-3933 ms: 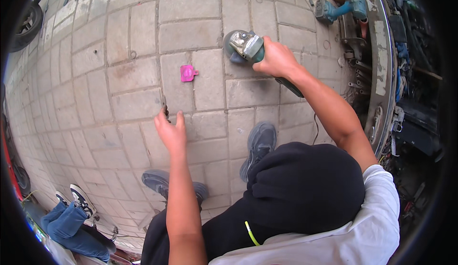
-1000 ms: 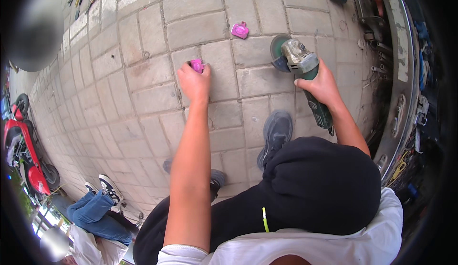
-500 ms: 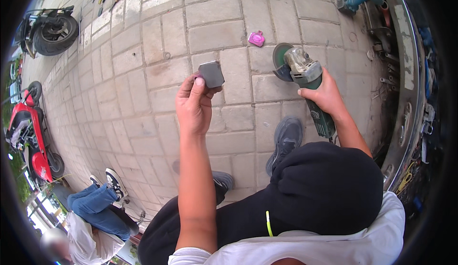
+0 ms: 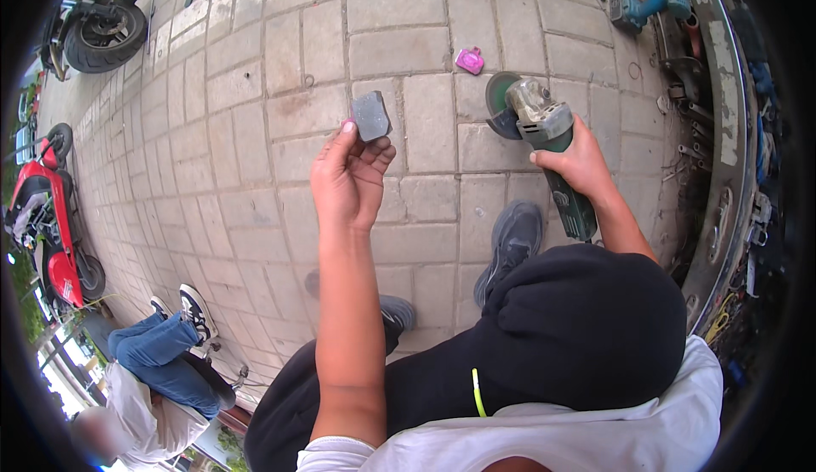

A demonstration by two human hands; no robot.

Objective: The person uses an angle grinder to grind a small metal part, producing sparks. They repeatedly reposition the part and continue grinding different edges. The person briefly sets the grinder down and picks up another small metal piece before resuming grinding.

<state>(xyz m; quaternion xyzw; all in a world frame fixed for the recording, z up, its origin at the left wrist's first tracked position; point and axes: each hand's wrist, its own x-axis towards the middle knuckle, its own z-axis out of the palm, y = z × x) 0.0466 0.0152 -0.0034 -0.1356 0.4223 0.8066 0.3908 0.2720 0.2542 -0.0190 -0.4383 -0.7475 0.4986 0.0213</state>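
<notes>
Between the thumb and fingers of my left hand (image 4: 350,175) is a small flat grey plate (image 4: 371,116), roughly square with clipped corners, held up above the paving. My right hand (image 4: 580,163) is wrapped round the green body of an angle grinder (image 4: 546,124). Its green disc (image 4: 503,91) with a dark guard points away from me and to the left, apart from the plate. Whether the disc is spinning I cannot tell. On the ground beyond the disc lies a small pink case (image 4: 469,60).
A blue cordless power tool (image 4: 650,0) lies at the far right, beside a metal-edged bench (image 4: 722,158) with wrenches and other tools. On the left are a loose-looking motorcycle wheel (image 4: 106,37), a red scooter (image 4: 55,217) and a seated person in blue jeans (image 4: 161,357). Brick paving (image 4: 412,243) lies underneath.
My left hand has turned the plate, so a lighter, speckled face now shows, and its fingers have opened out somewhat beneath it. The grinder stays in my right hand, nearly unmoved. The view has shifted slightly.
</notes>
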